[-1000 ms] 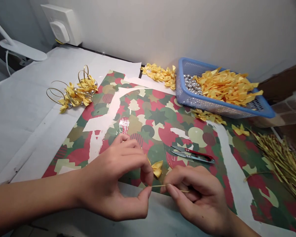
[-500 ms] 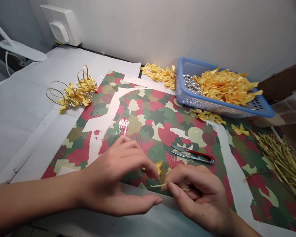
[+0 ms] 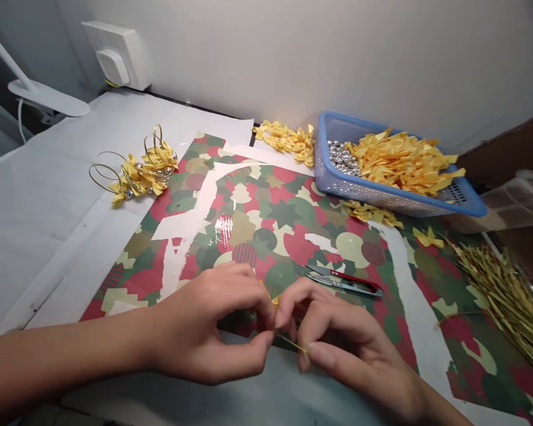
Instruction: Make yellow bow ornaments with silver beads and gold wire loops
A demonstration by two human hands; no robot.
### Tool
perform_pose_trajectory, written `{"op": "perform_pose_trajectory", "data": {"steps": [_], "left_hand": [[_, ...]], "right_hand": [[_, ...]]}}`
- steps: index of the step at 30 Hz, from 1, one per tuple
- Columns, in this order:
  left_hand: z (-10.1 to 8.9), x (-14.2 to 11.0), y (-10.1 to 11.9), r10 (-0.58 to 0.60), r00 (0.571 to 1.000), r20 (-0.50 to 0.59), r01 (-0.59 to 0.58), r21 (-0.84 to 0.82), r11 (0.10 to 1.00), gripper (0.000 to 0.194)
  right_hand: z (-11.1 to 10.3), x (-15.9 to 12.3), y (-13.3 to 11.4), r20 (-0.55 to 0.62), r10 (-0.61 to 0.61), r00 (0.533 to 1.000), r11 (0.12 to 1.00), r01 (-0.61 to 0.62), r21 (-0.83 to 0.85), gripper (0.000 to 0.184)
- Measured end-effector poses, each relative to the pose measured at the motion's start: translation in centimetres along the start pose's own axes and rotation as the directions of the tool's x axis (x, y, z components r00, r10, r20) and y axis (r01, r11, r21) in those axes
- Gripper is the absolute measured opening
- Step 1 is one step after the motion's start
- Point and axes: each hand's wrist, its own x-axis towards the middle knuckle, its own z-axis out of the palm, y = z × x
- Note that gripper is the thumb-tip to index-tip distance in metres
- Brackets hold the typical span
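Over the near edge of the patterned wrapping paper [image 3: 284, 213], the left hand [image 3: 204, 319] and right hand [image 3: 342, 337] press together, pinching a gold wire [image 3: 293, 343] and what seems a yellow ribbon bow [image 3: 274, 302], mostly hidden between them.

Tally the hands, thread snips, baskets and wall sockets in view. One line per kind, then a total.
Hands: 2 (left hand, right hand)
Thread snips: 1
Blue plastic basket: 1
Wall socket: 1
Total: 5
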Motion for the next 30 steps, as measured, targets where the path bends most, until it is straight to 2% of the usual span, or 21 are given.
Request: {"op": "perform_pose_trajectory", "data": {"steps": [3, 6, 9, 14, 22, 26, 30], "left_hand": [[0.1, -0.1, 0.2, -0.030, 0.995, 0.095, 0.041, -0.119, 0.992, 0.013], [0.5, -0.6, 0.2, 0.038, 0.985, 0.169, -0.002, -0.210, 0.978, 0.018], [1.0, -1.0, -0.2, 0.108, 0.971, 0.215, -0.050, -0.257, 0.965, 0.024], [1.4, -1.2, -0.4, 0.119, 0.971, 0.206, -0.070, -0.232, 0.970, 0.028], [1.1, -1.1, -0.4, 0.145, 0.969, 0.200, -0.106, -0.193, 0.975, 0.027], [1.0, -1.1, -0.4, 0.174, 0.958, 0.226, -0.130, -0.197, 0.972, 0.028], [1.1, -1.4, -0.5, 0.168, 0.951, 0.260, -0.105, -0.240, 0.965, 0.027]], "right_hand": [[0.3, 0.2, 0.1, 0.157, 0.053, 0.986, 0.947, -0.099, 0.305, 0.026], [1.0, 0.2, 0.4, 0.253, 0.112, 0.961, 0.902, -0.205, 0.380, 0.030], [1.6, 0.1, 0.7, 0.303, 0.137, 0.943, 0.915, -0.237, 0.325, 0.030], [1.8, 0.0, 0.6, 0.323, 0.146, 0.935, 0.959, -0.214, 0.186, 0.027], [2.0, 0.1, 0.6, 0.313, 0.136, 0.940, 0.968, -0.194, 0.161, 0.025], [0.5, 0.4, -0.4, 0.326, 0.119, 0.938, 0.990, -0.138, 0.038, 0.020], [-2.5, 0.5, -2.4, 0.308, 0.188, 0.933, 0.963, -0.114, -0.243, 0.016]]}}
